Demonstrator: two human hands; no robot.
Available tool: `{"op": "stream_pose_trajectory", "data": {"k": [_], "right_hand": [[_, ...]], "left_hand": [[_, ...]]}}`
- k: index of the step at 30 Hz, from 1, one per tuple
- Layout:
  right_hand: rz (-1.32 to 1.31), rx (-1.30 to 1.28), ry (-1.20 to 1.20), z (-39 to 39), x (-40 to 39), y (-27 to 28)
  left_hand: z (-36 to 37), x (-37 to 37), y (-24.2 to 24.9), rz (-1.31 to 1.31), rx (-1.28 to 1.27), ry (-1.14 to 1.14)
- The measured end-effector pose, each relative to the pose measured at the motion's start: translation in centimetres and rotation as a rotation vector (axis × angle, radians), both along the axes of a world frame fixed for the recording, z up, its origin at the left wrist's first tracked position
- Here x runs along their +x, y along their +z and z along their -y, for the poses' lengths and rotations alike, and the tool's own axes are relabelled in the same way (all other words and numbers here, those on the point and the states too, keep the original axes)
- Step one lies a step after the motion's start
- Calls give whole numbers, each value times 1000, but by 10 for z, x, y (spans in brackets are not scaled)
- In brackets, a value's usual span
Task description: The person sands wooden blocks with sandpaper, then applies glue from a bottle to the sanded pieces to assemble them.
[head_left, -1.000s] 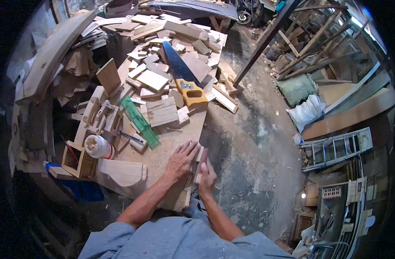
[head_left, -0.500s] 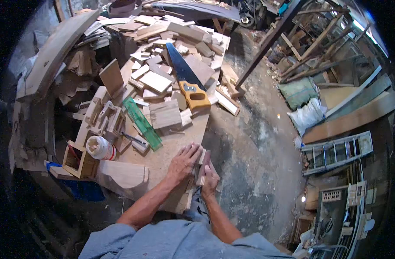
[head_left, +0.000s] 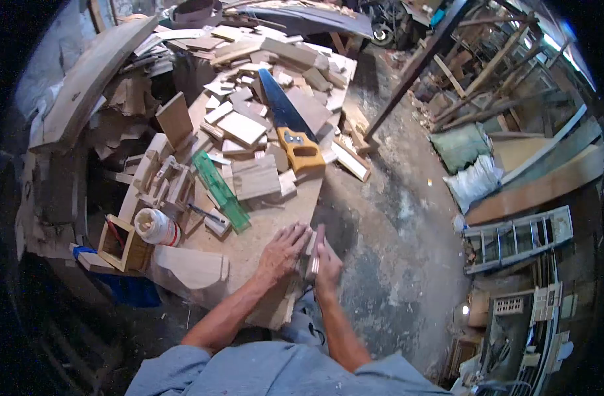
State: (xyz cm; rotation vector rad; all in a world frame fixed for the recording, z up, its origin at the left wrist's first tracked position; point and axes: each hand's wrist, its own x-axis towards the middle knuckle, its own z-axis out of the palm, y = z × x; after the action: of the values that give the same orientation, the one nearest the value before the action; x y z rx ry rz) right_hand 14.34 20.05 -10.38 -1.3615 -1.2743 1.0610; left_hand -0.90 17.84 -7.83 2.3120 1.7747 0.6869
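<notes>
At the right edge of the workbench (head_left: 249,264), my left hand (head_left: 285,251) presses down on a small piece of wood (head_left: 310,243), with its fingers laid over it and most of the piece covered. My right hand (head_left: 328,269) grips a sanding block (head_left: 320,235) with a reddish-brown face, its fingers wrapped round the outer side. The block stands on edge alongside the wood piece; whether the two touch is hard to make out. Beyond my hands lie a green plastic piece (head_left: 219,191) and a handsaw (head_left: 295,135) with a yellow handle.
Wood offcuts (head_left: 242,129) cover the bench's far part. To the left stand a white jar (head_left: 155,226), a wooden box (head_left: 117,244) and a shaped board (head_left: 191,265). A dark post (head_left: 414,72) rises beyond the bench; sacks (head_left: 473,178) and a ladder (head_left: 516,239) lie right.
My right hand has shifted slightly outward and up with the sanding block, which now stands more upright. My left hand stays on the wood piece. The whole view has shifted slightly.
</notes>
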Motion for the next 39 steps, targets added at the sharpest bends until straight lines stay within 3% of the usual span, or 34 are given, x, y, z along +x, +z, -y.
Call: {"op": "stream_pose_trajectory", "data": {"k": [1, 3, 5, 7, 9, 12, 15, 16, 18, 21, 25, 28, 31, 34, 37, 39], "right_hand": [[-135, -91, -6, 2, -9, 31], [-60, -226, 75, -31, -7, 34], [-17, -191, 51, -35, -3, 19], [-174, -135, -50, -6, -10, 13], [-92, -334, 15, -14, -10, 55], [84, -58, 178, -69, -3, 9], [80, 88, -1, -64, 5, 17], [286, 316, -127, -54, 12, 22], [516, 421, -42, -15, 27, 43], [645, 472, 149, 38, 25, 55], [691, 533, 118, -10, -6, 37], [660, 381, -97, -52, -5, 46], [625, 422, 43, 5, 11, 65], [751, 551, 155, 30, 1, 47], [736, 385, 38, -32, -6, 21], [623, 368, 30, -45, -6, 42]], "left_hand": [[2, 0, 0, -7, 7, 7], [3, -2, 1, -11, -24, -2], [5, 1, 7, 39, -54, 2], [9, 3, 0, 35, -46, -1], [1, -1, -11, 31, -25, 0], [4, 0, 4, 37, -46, 0], [10, -2, -6, 99, -38, 44], [6, -3, 1, 123, -34, 80], [15, 1, 9, 118, -20, 164], [12, 0, 9, 6, 16, 177], [12, 2, 7, -5, 11, 204], [18, 6, 13, -3, -22, 195], [15, 5, 9, 20, -16, 225], [15, 1, 4, 3, 36, 211], [16, 4, 10, -9, -36, 214], [29, 9, 5, 2, -21, 211]]}}
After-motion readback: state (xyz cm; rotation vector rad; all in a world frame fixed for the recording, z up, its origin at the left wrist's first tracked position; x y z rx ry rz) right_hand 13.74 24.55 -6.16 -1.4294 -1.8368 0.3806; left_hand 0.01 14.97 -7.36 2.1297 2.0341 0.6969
